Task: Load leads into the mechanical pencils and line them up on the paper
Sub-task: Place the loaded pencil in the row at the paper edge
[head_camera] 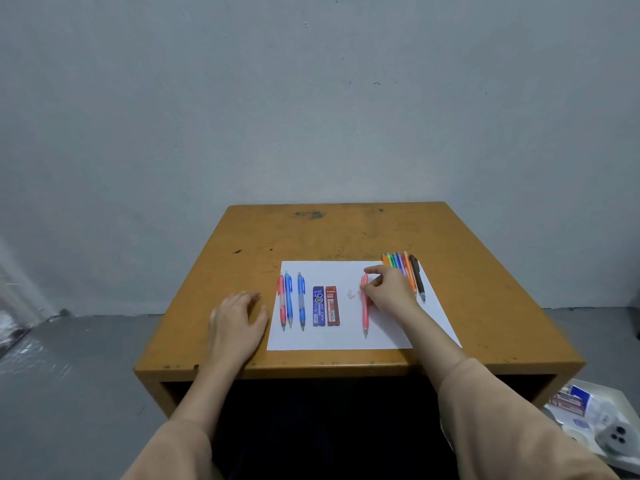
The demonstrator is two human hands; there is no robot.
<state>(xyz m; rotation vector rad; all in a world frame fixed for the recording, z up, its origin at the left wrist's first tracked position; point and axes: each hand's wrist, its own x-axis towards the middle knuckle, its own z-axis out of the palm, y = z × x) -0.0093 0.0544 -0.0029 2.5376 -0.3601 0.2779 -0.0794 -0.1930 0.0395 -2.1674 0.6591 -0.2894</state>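
A white sheet of paper [332, 341] lies on a small wooden table [346, 233]. On its left side a red pencil [281, 301] and two blue pencils [288, 299] [301, 301] lie side by side, tips toward me. Beside them lie a blue lead case [318, 306] and a red lead case [332, 306]. A small white cap [351, 294] rests near the middle. My right hand [389, 289] pinches the top end of a pink pencil [365, 317] that lies on the paper. My left hand [237, 323] rests flat on the table, left of the paper.
A bunch of coloured pencils [403, 268] and a dark brown one [417, 277] lie at the paper's far right corner. A white tray [595, 420] with boxes and small items sits on the grey floor at lower right. A grey wall stands behind the table.
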